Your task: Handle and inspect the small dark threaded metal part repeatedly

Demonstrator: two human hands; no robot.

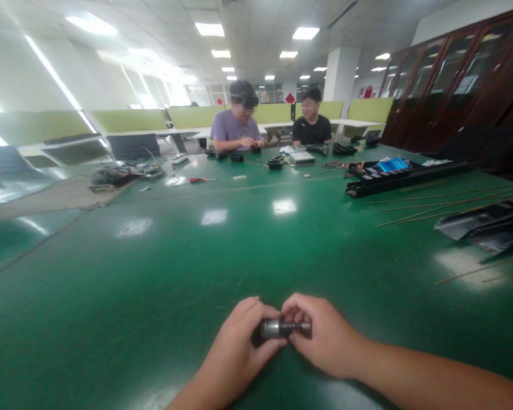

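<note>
My left hand is closed around the thick end of a small cylindrical metal part with a thinner shaft, which looks like a small motor. It has a dark end and a shiny silver body and lies level, its stepped shaft pointing right. My right hand has its fingers curled about the shaft end, with the tip lying between thumb and fingers. Both hands are close together just over the front of the green table. Palms and fingers partly hide the part, so its far left end is not visible.
Thin rods and dark channel-shaped pieces lie at the right. Behind them is a long black tray with a blue packet. A red-handled screwdriver and mixed parts lie farther back. Two people sit across the table.
</note>
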